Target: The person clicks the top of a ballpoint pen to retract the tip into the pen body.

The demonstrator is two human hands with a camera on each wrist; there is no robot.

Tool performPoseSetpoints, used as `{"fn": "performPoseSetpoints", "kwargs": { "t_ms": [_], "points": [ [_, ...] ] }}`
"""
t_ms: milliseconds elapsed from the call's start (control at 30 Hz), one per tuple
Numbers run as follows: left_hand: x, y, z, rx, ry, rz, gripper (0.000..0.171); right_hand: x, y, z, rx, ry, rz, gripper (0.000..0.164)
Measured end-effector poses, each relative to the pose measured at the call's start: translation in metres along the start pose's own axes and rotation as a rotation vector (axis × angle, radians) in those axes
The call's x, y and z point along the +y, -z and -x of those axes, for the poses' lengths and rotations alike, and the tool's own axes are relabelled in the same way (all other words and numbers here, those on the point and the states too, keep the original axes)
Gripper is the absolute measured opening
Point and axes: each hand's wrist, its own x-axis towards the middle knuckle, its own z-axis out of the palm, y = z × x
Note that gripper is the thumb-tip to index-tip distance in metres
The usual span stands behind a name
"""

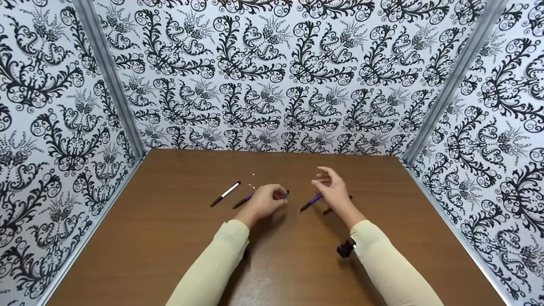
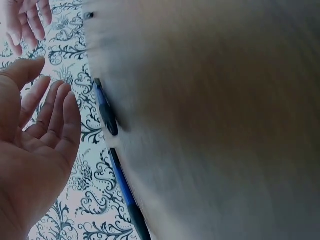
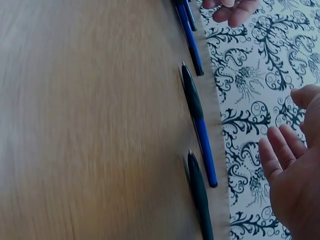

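My left hand [image 1: 264,200] hovers over the wooden table with loosely bent fingers and nothing in them. It covers most of a pen whose dark end [image 1: 287,192] pokes out past the fingers. To its left lie a purple pen [image 1: 243,200] with a dark grip and a white pen [image 1: 225,194] with black ends. My right hand [image 1: 334,189] is raised, fingers relaxed and apart, above a blue pen [image 3: 199,122] with a dark grip. A black pen [image 3: 199,195] lies beside that one, partly behind the hand in the head view. In the left wrist view, the left palm [image 2: 35,165] holds nothing.
The brown table [image 1: 272,272] meets patterned black-and-white walls [image 1: 272,85] at the back and sides, with grey corner posts [image 1: 112,80]. A small black device [image 1: 346,248] hangs at the right wrist. A tiny white speck [image 1: 253,174] shows behind the pens.
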Motion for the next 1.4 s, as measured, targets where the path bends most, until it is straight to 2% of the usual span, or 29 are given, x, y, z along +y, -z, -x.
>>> {"fn": "performPoseSetpoints", "kwargs": {
  "t_ms": [300, 567, 967, 1233, 1333, 1400],
  "points": [
    [0.013, -0.018, -0.008, -0.019, -0.002, 0.034, 0.022, 0.013, 0.012, 0.002, 0.059, -0.004, -0.033, 0.053],
    [0.016, -0.030, -0.018, -0.029, 0.025, 0.046, 0.025, 0.020, 0.022, 0.004, 0.044, -0.049, -0.016, 0.052],
    [0.025, -0.041, -0.030, -0.035, 0.029, -0.052, 0.026, 0.027, 0.027, 0.005, 0.021, -0.076, 0.040, 0.053],
    [0.030, -0.053, -0.037, -0.055, 0.072, -0.110, 0.027, 0.032, 0.029, 0.007, -0.002, -0.100, 0.106, 0.049],
    [0.028, -0.057, -0.041, -0.064, 0.083, -0.117, 0.028, 0.033, 0.028, 0.007, -0.020, -0.097, 0.132, 0.047],
    [0.021, -0.062, -0.047, -0.058, 0.070, -0.133, 0.027, 0.033, 0.028, 0.008, -0.036, -0.094, 0.142, 0.047]
  ]
}}
